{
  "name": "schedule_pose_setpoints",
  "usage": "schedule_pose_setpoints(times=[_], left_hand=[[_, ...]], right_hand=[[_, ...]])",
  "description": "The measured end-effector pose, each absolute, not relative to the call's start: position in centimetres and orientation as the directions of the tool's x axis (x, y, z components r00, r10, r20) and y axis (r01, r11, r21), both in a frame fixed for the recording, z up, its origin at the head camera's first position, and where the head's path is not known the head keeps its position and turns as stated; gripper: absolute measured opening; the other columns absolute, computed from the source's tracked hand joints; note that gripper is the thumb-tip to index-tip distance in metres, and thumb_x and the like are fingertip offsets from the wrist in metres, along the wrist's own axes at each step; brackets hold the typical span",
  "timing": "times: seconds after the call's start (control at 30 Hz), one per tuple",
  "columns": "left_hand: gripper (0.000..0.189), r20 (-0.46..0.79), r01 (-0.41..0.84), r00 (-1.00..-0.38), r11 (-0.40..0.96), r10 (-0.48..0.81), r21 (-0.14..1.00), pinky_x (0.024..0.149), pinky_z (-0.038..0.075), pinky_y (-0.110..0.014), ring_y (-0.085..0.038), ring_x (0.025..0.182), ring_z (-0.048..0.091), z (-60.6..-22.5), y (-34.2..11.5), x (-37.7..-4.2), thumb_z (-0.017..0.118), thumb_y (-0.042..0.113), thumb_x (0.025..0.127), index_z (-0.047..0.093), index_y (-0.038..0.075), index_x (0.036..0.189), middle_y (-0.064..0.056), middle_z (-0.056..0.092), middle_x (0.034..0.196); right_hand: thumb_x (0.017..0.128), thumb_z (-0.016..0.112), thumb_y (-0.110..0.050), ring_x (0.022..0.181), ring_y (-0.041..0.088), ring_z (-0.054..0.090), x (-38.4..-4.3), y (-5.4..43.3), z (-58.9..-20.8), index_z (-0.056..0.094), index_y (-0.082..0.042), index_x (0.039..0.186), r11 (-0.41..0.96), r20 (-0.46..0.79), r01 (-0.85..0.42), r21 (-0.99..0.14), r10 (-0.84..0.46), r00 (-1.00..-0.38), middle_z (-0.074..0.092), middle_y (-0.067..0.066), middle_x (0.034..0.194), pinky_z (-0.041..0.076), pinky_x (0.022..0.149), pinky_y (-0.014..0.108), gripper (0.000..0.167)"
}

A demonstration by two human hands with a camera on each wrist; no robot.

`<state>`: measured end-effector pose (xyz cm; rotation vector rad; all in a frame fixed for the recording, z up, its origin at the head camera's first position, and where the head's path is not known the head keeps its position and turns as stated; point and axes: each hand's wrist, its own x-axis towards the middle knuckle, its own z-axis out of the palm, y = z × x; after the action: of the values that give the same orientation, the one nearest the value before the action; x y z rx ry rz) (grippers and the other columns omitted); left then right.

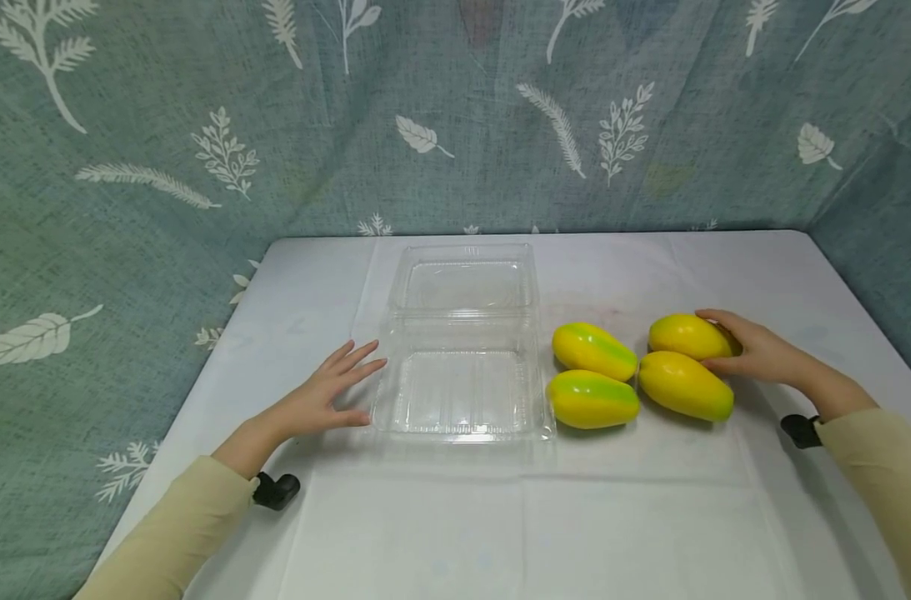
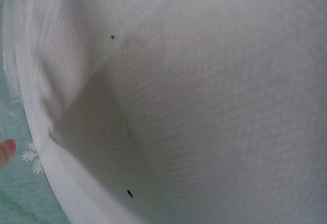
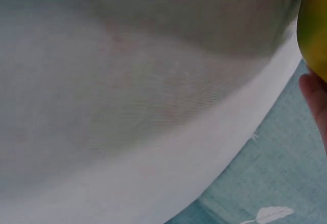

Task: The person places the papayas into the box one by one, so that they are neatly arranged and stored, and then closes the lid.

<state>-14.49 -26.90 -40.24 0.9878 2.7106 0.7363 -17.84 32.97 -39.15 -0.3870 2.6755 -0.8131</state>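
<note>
A clear plastic clamshell box (image 1: 463,433) lies open on the table, its lid (image 1: 463,287) folded back toward the curtain. Beside the box's left edge my left hand (image 1: 323,400) hovers with spread fingers, holding nothing. My right hand (image 1: 758,350) grips the right end of the back right papaya (image 1: 688,335), thumb on the near side and fingers on the far side. In the right wrist view, a fingertip (image 3: 311,88) meets the yellow-green papaya (image 3: 314,29). Just in front of the gripped one lies another papaya (image 1: 683,387).
Two more papayas, one behind (image 1: 592,350) and one in front (image 1: 593,400), lie between the box and the right pair. A white cloth (image 1: 440,533) covers the table. A green leaf-patterned curtain (image 1: 463,108) rises along its back and sides.
</note>
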Motion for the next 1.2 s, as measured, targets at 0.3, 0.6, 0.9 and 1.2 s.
schedule_pose_setpoints(times=[0.3,0.6,0.9,1.2], left_hand=[[0.075,0.020,0.558,-0.769,0.656,0.639,0.509,0.096,0.016,-0.071,-0.048,0.135,0.006,-40.3,-26.8,-14.3,0.069,0.034,0.080,0.031,0.022,0.144,-0.004,0.014,0.153],[0.075,0.014,0.552,-0.771,0.658,0.637,0.512,0.096,0.016,-0.071,-0.046,0.136,0.005,-40.3,-26.8,-14.3,0.068,0.036,0.080,0.030,0.023,0.144,-0.005,0.014,0.153],[0.075,0.007,0.553,-0.771,0.663,0.637,0.504,0.096,0.017,-0.070,-0.045,0.136,0.005,-40.2,-26.8,-14.4,0.067,0.037,0.081,0.031,0.020,0.144,-0.004,0.014,0.153],[0.075,0.004,0.551,-0.771,0.663,0.637,0.507,0.098,0.016,-0.069,-0.044,0.137,0.004,-40.2,-26.7,-14.3,0.067,0.037,0.081,0.029,0.023,0.144,-0.004,0.013,0.153]], right_hand=[[0.085,0.066,-0.019,0.111,0.042,0.037,-18.5,33.0,-39.2,0.023,0.008,0.138,0.779,-0.175,-0.194,-0.596,-0.362,-0.916,0.031,0.030,0.133,0.031,0.092,0.060,0.074],[0.087,0.063,-0.029,0.112,0.042,0.037,-18.8,33.4,-39.2,0.019,0.001,0.142,0.785,-0.204,-0.139,-0.604,-0.321,-0.925,0.034,0.029,0.133,0.032,0.092,0.059,0.076],[0.088,0.062,-0.024,0.110,0.041,0.038,-19.1,33.7,-38.5,0.020,0.002,0.141,0.780,-0.169,-0.173,-0.601,-0.336,-0.926,0.035,0.030,0.131,0.034,0.089,0.057,0.073],[0.087,0.062,-0.022,0.106,0.037,0.041,-19.6,33.7,-37.4,0.021,0.002,0.141,0.790,-0.147,-0.196,-0.581,-0.339,-0.929,0.039,0.028,0.128,0.040,0.083,0.031,0.072]])
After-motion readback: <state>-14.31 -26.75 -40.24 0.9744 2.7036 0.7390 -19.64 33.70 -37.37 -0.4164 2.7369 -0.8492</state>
